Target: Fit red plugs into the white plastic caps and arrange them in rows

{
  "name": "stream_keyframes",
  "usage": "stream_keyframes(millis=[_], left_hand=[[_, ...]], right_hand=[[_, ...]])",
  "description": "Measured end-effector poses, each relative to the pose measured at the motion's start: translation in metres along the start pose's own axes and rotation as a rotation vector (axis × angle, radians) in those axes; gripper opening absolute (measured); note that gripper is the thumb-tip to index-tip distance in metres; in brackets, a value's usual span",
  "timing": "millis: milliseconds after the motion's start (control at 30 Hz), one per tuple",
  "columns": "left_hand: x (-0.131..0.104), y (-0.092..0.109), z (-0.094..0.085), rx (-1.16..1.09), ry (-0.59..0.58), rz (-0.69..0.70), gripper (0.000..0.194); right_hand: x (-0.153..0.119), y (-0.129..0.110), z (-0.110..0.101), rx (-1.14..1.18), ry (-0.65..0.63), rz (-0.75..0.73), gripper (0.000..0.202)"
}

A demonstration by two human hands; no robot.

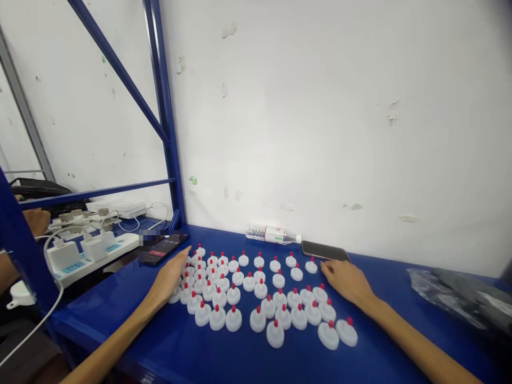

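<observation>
Many white round caps with red nozzle tips (233,295) stand upright on the blue tabletop (236,354), packed closely on the left and spread wider on the right. My left hand (170,274) rests on its edge along the left side of the group, fingers stretched out and partly hidden, beside the nearest caps. At the right side, my right hand (347,278) lies low on the table, holding nothing, its fingers loosely extended. Its fingertips are close to a cap (311,266) at the end of the back row.
A clear plastic bottle (274,234) lies along the wall beside a dark phone (326,250). Another phone (166,249) with a lit screen lies left. Power strips (96,256), a blue frame post (170,133) and a plastic bag (460,298) flank the area. Another person's hand (37,221) shows far left.
</observation>
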State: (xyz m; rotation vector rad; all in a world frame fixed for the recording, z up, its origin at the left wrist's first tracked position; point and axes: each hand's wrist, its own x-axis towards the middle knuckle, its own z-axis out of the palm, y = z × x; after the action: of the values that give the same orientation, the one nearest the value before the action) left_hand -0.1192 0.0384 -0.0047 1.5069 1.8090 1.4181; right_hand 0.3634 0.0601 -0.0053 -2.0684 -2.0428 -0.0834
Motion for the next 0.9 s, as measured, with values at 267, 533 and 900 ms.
stream_keyframes(millis=[267,533,900], left_hand=[[-0.001,0.015,0.039,-0.246,-0.159,0.028,0.055],[0.019,0.018,0.035,-0.413,-0.081,-0.061,0.049],[0.034,0.035,0.078,-0.415,-0.142,-0.068,0.037]], right_hand=[[0.0,-0.001,-0.002,-0.005,0.002,-0.006,0.047],[0.0,-0.001,-0.003,-0.014,-0.008,-0.004,0.047],[-0.003,-0.004,-0.007,-0.009,-0.009,-0.015,0.046]])
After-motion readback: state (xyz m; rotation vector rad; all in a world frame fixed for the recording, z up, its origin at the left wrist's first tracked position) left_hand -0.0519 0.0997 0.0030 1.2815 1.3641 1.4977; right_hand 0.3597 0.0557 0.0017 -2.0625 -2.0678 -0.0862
